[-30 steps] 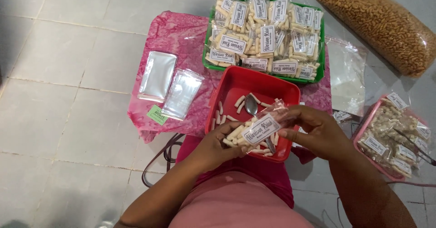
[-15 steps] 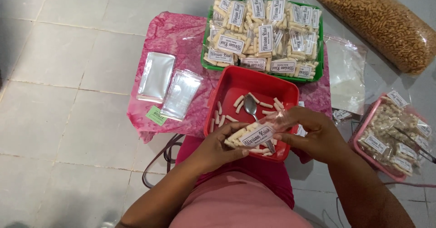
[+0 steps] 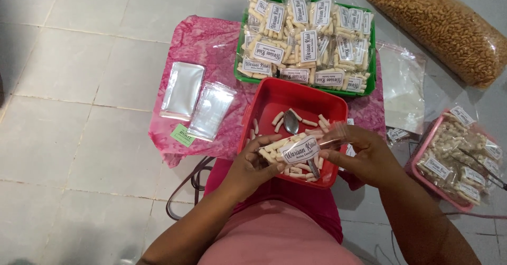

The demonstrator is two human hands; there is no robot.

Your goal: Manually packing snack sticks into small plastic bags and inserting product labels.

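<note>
Both my hands hold one small clear packet [image 3: 296,150] filled with pale stick snacks and bearing a white label. My left hand [image 3: 252,165] grips its lower left end; my right hand [image 3: 364,154] pinches its open right end. The packet lies nearly level over a red tub [image 3: 264,102] that holds several loose snack sticks and a metal spoon [image 3: 291,121].
A green tray [image 3: 373,59] of filled labelled packets stands behind the tub on a pink cloth [image 3: 200,43]. Two stacks of empty clear bags [image 3: 196,97] lie at left. A pink tray [image 3: 422,149] of packets is at right, and a large bag of brown snacks [image 3: 449,27] at far right.
The packet has turned from a slanted position to nearly level, and both hands have shifted slightly over the red tub.
</note>
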